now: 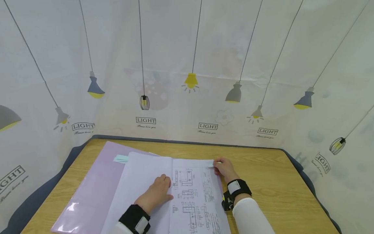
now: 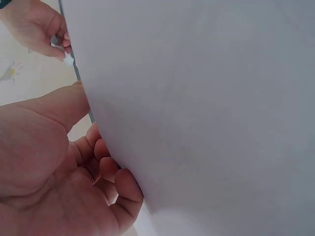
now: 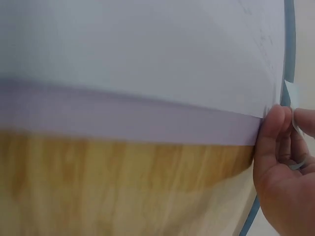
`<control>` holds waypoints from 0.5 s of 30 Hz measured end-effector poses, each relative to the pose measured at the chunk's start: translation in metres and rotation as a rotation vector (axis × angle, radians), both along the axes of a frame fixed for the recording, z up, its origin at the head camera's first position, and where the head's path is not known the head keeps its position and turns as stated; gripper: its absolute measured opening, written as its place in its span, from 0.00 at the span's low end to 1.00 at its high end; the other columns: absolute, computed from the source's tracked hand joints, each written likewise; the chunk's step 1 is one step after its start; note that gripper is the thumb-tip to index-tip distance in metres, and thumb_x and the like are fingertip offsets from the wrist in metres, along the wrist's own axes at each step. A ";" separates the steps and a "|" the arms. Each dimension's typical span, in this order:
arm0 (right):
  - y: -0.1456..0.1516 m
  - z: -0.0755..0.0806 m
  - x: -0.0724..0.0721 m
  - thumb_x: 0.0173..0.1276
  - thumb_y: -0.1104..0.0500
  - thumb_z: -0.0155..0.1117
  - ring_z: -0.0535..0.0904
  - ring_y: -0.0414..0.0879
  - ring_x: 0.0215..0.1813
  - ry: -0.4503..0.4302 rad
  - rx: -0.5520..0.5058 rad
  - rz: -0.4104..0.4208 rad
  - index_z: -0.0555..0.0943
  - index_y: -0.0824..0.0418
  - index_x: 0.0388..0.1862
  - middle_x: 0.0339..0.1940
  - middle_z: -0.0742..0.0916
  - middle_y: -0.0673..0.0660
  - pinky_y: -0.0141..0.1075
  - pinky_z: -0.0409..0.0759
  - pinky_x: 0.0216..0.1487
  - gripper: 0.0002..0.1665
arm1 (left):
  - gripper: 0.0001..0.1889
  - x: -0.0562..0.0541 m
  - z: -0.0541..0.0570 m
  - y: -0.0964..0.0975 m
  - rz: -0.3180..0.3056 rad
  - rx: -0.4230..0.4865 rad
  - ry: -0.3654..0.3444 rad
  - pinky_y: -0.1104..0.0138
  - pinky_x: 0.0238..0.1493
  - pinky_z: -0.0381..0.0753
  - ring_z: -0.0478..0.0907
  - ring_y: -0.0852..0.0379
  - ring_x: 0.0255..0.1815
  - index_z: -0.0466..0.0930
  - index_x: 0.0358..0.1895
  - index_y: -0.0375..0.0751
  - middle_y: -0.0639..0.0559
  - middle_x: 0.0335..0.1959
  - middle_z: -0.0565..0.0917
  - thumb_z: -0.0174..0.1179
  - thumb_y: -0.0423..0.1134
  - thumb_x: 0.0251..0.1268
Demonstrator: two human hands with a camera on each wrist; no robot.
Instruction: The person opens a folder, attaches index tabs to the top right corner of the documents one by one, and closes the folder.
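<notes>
A booklet of drawings lies open, its blank left page beside a right page printed with technical drawings and dimensions. My left hand rests on the left page close to the fold, fingers loosely bent against the paper, with no object in its grasp. At the upper right corner of the printed page, my right hand pinches a pale sticky note between thumb and fingers, its fingertips right at the page edge. Another pale green sticky tab sticks out past the left page's upper edge.
Under the booklet lies a glossy lilac plastic folder, reaching out to the left. Both are on a wooden table with a dark grey edge. Behind stands a pale curtain printed with hanging lamps.
</notes>
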State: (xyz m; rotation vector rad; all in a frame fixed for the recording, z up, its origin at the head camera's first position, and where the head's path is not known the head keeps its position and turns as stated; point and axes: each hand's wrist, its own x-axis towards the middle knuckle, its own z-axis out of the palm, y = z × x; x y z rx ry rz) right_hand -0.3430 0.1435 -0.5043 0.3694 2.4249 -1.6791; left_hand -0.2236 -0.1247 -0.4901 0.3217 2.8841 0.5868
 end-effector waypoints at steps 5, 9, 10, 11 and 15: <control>-0.001 -0.003 0.000 0.64 0.66 0.57 0.74 0.40 0.23 0.002 0.010 -0.024 0.76 0.71 0.44 0.23 0.79 0.55 0.28 0.75 0.23 0.11 | 0.22 -0.002 -0.004 0.001 0.006 -0.001 -0.015 0.62 0.39 0.70 0.64 0.54 0.38 0.69 0.41 0.39 0.49 0.37 0.68 0.70 0.45 0.51; -0.003 -0.005 -0.003 0.63 0.66 0.58 0.74 0.40 0.22 -0.002 0.035 -0.037 0.77 0.70 0.44 0.22 0.79 0.54 0.28 0.75 0.22 0.11 | 0.22 -0.001 -0.004 0.001 0.012 -0.003 -0.011 0.62 0.38 0.69 0.64 0.54 0.38 0.69 0.41 0.39 0.49 0.37 0.67 0.71 0.44 0.50; -0.004 -0.006 -0.004 0.63 0.66 0.58 0.74 0.40 0.22 -0.004 0.045 -0.039 0.77 0.70 0.43 0.22 0.79 0.54 0.28 0.75 0.22 0.11 | 0.22 -0.001 -0.004 0.000 0.011 -0.004 -0.009 0.62 0.38 0.69 0.64 0.54 0.38 0.69 0.41 0.39 0.49 0.37 0.67 0.70 0.44 0.51; -0.004 -0.006 -0.005 0.63 0.66 0.57 0.74 0.40 0.21 -0.004 0.056 -0.041 0.77 0.70 0.43 0.22 0.79 0.54 0.28 0.75 0.22 0.11 | 0.22 0.000 -0.004 0.000 0.009 -0.006 -0.004 0.62 0.38 0.69 0.64 0.54 0.37 0.69 0.41 0.39 0.49 0.37 0.67 0.70 0.45 0.51; -0.008 -0.004 -0.004 0.62 0.66 0.56 0.73 0.39 0.20 -0.003 0.093 -0.048 0.77 0.70 0.42 0.21 0.78 0.54 0.27 0.74 0.21 0.11 | 0.22 0.000 -0.004 -0.001 -0.002 -0.009 0.012 0.62 0.38 0.69 0.63 0.54 0.37 0.69 0.41 0.39 0.49 0.36 0.67 0.70 0.45 0.51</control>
